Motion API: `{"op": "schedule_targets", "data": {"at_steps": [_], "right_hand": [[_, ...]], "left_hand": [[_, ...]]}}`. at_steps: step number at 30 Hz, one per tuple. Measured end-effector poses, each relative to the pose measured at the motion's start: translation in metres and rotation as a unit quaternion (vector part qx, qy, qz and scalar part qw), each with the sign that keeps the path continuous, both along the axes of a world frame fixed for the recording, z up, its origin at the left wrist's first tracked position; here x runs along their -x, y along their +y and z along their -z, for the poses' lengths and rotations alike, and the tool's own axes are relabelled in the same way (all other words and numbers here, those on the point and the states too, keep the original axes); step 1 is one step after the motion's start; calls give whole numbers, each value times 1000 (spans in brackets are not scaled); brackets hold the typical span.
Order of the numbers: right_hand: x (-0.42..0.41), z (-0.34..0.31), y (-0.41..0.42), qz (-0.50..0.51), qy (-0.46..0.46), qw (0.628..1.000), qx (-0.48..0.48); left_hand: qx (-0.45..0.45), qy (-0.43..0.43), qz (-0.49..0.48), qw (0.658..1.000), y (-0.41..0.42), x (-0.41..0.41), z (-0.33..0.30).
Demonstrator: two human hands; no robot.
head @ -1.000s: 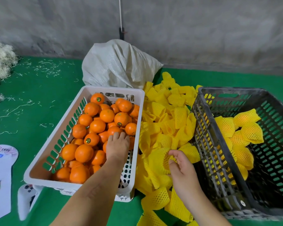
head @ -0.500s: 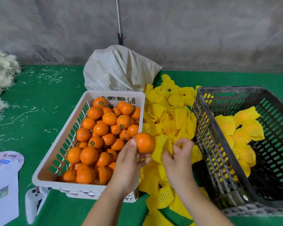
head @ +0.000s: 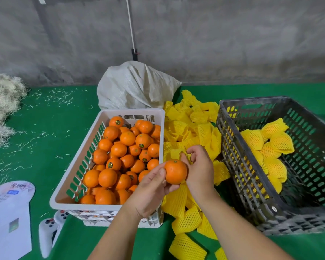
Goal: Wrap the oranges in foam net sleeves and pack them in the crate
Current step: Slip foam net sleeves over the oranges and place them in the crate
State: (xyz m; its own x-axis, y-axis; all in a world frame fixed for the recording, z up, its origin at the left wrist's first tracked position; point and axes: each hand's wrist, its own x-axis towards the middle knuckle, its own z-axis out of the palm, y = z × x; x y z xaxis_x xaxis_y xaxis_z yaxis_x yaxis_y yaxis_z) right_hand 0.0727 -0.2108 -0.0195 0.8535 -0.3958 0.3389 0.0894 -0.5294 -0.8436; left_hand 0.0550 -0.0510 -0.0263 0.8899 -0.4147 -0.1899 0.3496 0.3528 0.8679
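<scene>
Orange (head: 175,171) gripped by left hand (head: 150,188) | right hand (head: 200,169) pinching sleeve (head: 188,156)

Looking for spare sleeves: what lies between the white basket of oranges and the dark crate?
A pile of yellow foam net sleeves on the green mat, between white basket and dark crate, in the head view.

A rough grey concrete wall (head: 214,38) fills the upper half of the view, mottled with darker stains. A thin white pole (head: 130,25) leans against it, ending in a black tip at the wall's foot. Below stretches a flat green felt-like surface (head: 51,128), scattered on the left with pale loose fibre strands (head: 32,139). A fluffy heap of the same pale fibre (head: 2,102) lies at the far left edge. The light is even and dull, casting soft shadows.
</scene>
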Motion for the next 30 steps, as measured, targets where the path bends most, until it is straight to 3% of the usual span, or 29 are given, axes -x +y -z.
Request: {"op": "schedule_targets", "data": {"at_steps": [6,14,21,25,30], "right_hand": [[5,10,-4,-86,48,995,8],[20,-7,-21,-133,91,981,-112],[49,-17,-9,-101,21,988,-116],[50,-18,1,-100,-17,991,-83],[40,-27,-8,-108,23,993,-49]], "left_hand": [[-9,0,39,999,2,-1,0],[-12,-36,-104,994,-8,2,5],[-82,-95,-183,975,-13,7,16],[-103,-101,-113,983,-7,3,16],[-141,-139,-69,978,-7,9,16]]}}
